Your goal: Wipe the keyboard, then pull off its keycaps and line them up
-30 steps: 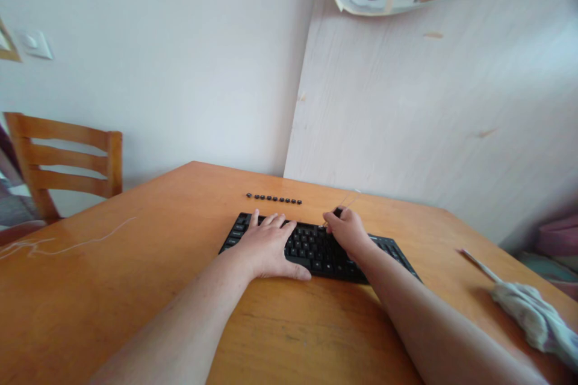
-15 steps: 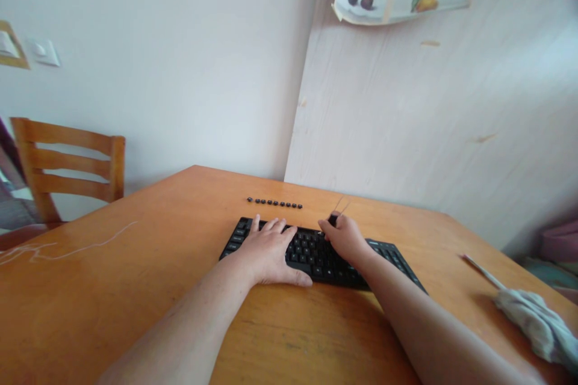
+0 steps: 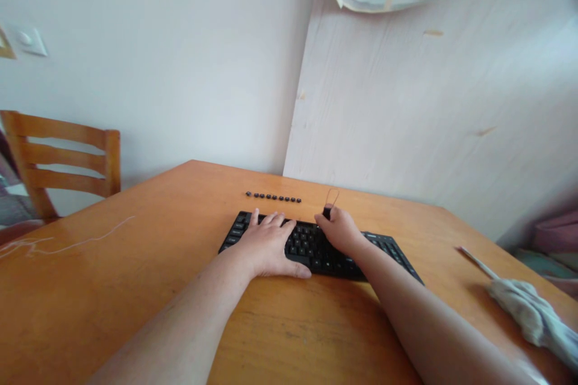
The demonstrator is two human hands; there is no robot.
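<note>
The keyboard [image 3: 311, 246] lies flat on the tabletop [image 3: 289, 325], under and between the two hands. Its long axis runs from left to right across the front of both forearms, with the right-hand end slanting a little nearer the body.

The left hand [image 3: 268, 249] rests spread over the left part of the keys, fingers fanned toward the far edge and thumb along the near edge; it grasps nothing. The right hand [image 3: 341, 230] is bunched over the far side of the keyboard, right of the middle, gripping a small black tool [image 3: 327, 213] whose thin wire loop stands up beyond the knuckles. Whether the tool's lower end touches a key is hidden by the fingers.

Nine small black pieces [image 3: 274, 197] sit in a line just past the left fingertips, roughly parallel to the keyboard's far edge and apart from it. The left hand is the nearer one to most of that line; the right hand is off to the right of the last piece.

Well out to the right of the right hand lie a thin stick [image 3: 478, 264] and a crumpled cloth [image 3: 526, 310].
</note>
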